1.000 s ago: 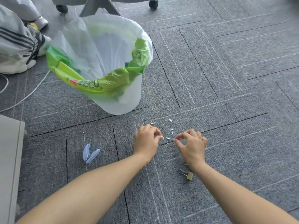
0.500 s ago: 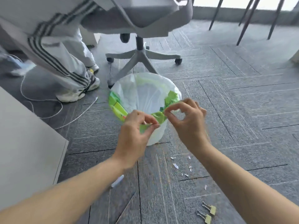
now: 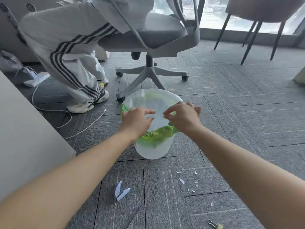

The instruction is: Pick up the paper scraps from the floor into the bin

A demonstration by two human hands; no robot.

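A white bin (image 3: pixel 153 149) with a clear and green liner stands on the grey carpet, just ahead of me. Both my hands hover over its mouth. My left hand (image 3: pixel 137 119) has its forefinger and thumb spread apart, with nothing between them. On my right hand (image 3: pixel 183 115) the forefinger and thumb curve toward each other, tips nearly meeting; no scrap shows there. Several small white paper scraps (image 3: pixel 181 180) lie on the carpet in front of the bin, below my right forearm.
A blue plastic clip (image 3: pixel 121 191) lies on the floor left of the scraps, and binder clips (image 3: pixel 214 225) at the bottom edge. Behind the bin are an office chair's wheeled base (image 3: pixel 148 71), a seated person's legs (image 3: pixel 74 63) and a white cable (image 3: pixel 82 128). A pale panel (image 3: pixel 24 129) stands at the left.
Both hands rose from the scraps on the floor and moved forward to above the bin. My left hand's pinch has come apart. My head tipped up.
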